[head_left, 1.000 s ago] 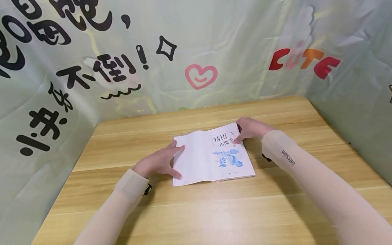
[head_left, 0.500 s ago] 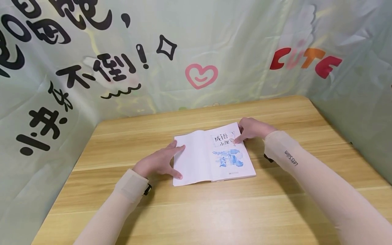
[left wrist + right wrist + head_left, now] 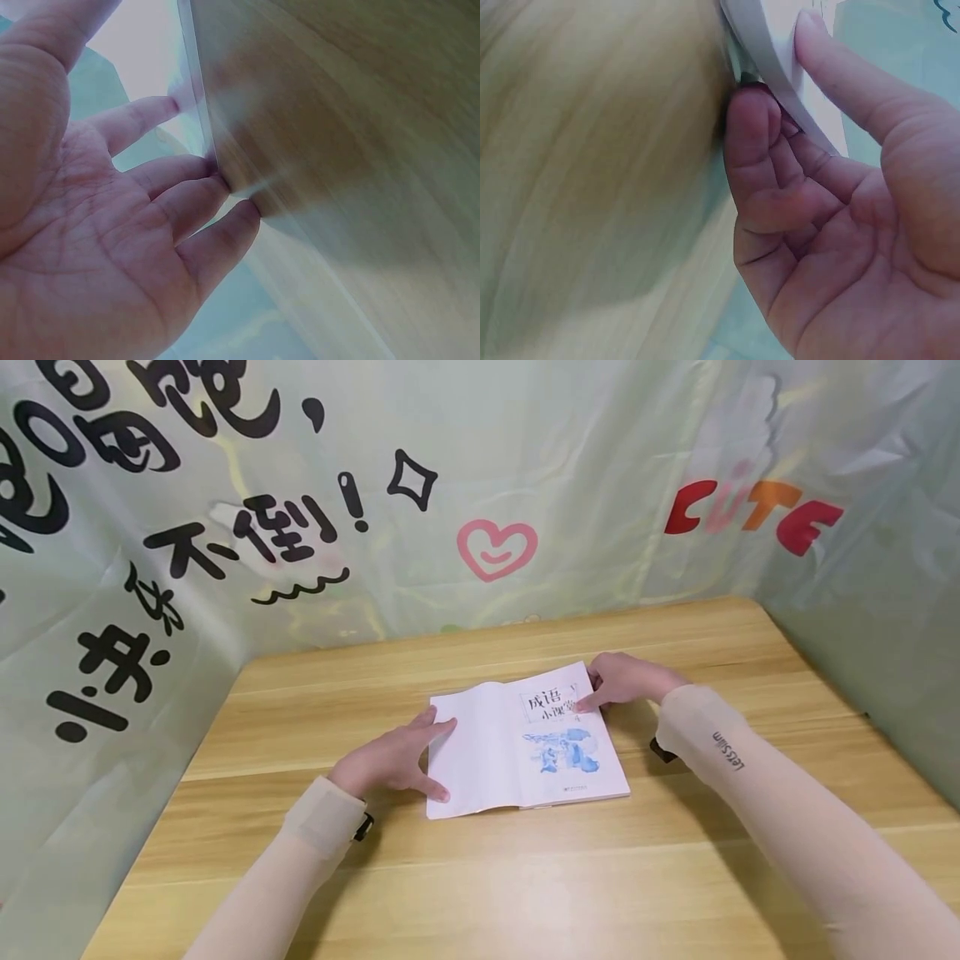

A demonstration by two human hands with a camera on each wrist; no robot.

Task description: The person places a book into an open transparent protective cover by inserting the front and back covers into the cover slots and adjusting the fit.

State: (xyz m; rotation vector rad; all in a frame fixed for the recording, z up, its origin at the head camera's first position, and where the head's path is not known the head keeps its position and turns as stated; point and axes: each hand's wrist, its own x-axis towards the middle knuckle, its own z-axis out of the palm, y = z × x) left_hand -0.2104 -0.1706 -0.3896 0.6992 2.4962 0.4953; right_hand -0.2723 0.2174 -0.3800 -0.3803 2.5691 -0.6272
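An open book (image 3: 480, 752) lies on the wooden table, its left page blank white. The right page (image 3: 551, 785) carries black Chinese characters and a blue drawing. My left hand (image 3: 393, 756) is spread at the book's left edge, thumb and forefinger resting on the blank page. In the left wrist view, the other fingertips of this hand (image 3: 142, 202) reach the page edge and the table. My right hand (image 3: 626, 678) grips the book's right edge, thumb on the title page. The right wrist view shows the fingers of that hand (image 3: 810, 195) curled against the edge of the page stack.
The wooden table (image 3: 480, 893) extends around the book on all sides. A pale printed curtain (image 3: 585, 468) hangs behind the table and along both sides, with black lettering, a pink heart and the word CUTE.
The right hand and forearm have shifted very slightly to the right. The book and left hand keep the same position on the table; the head view has moved a little.
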